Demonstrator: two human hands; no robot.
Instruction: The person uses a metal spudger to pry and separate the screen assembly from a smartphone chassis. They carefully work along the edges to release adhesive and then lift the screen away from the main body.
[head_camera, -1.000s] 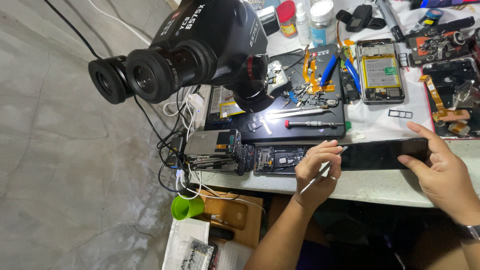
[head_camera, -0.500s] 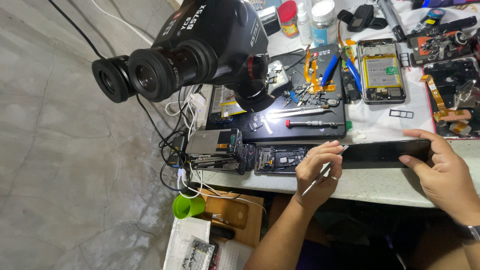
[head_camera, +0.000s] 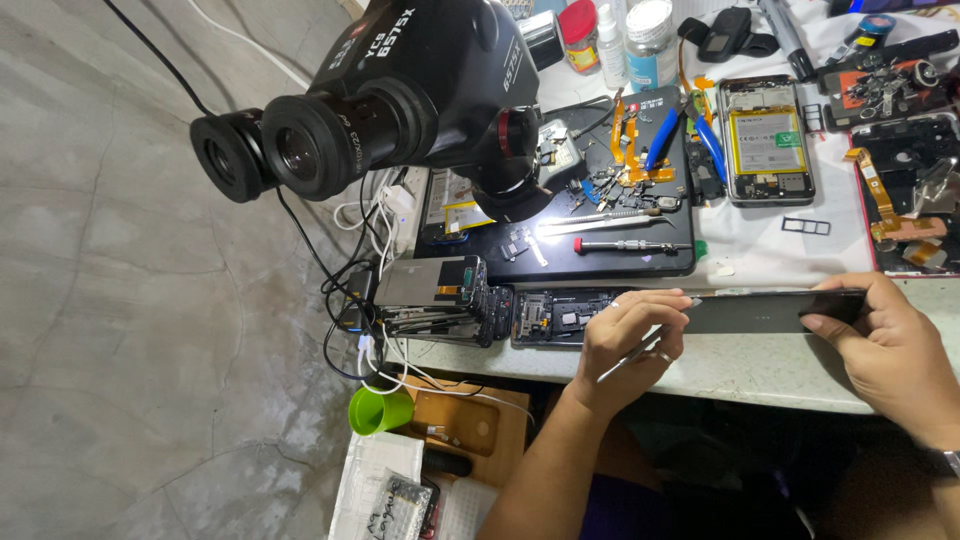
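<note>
Hands meet on a dark phone panel (head_camera: 770, 310) at the near table edge (head_camera: 740, 375). Left hand (head_camera: 630, 340) pinches a thin metal tool (head_camera: 632, 352) at the panel's left end; right hand (head_camera: 885, 345) grips its right end. Microscope (head_camera: 400, 95) stands far left.

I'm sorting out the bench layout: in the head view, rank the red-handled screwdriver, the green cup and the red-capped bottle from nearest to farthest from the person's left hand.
1. Red-handled screwdriver: just beyond the left hand, on the dark mat.
2. Green cup: off the table's edge, down to the hand's left.
3. Red-capped bottle: at the far back of the table.
</note>
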